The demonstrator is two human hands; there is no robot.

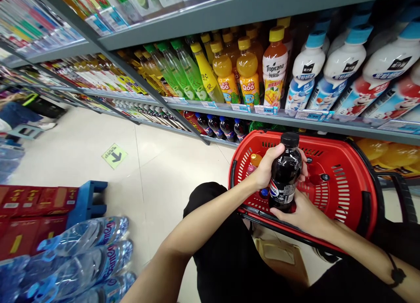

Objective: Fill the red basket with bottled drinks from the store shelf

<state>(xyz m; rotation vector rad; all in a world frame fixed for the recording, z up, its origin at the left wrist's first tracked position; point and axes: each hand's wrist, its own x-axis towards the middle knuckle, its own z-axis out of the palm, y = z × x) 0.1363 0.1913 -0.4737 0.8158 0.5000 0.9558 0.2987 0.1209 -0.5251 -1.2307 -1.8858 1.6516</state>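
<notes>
A dark cola bottle (285, 169) with a black cap stands nearly upright between my two hands, above a red shopping basket (352, 163). My left hand (265, 165) grips the bottle's upper left side near the shoulder. Lower down, my right hand (306, 211) closes round its right side and base. Behind the bottle, more fingers show at its right edge. Inside the basket lie an orange-capped bottle (256, 159) and a few other bottles, partly hidden by the cola and my hands.
Drink shelves (229, 25) run along the front, with juice bottles (248, 71) and white bottles (303, 73) above the basket. Packs of large water bottles (88, 250) and red cartons (36, 207) stand at left. An arrow sticker (114, 155) marks the floor. A person sits far left.
</notes>
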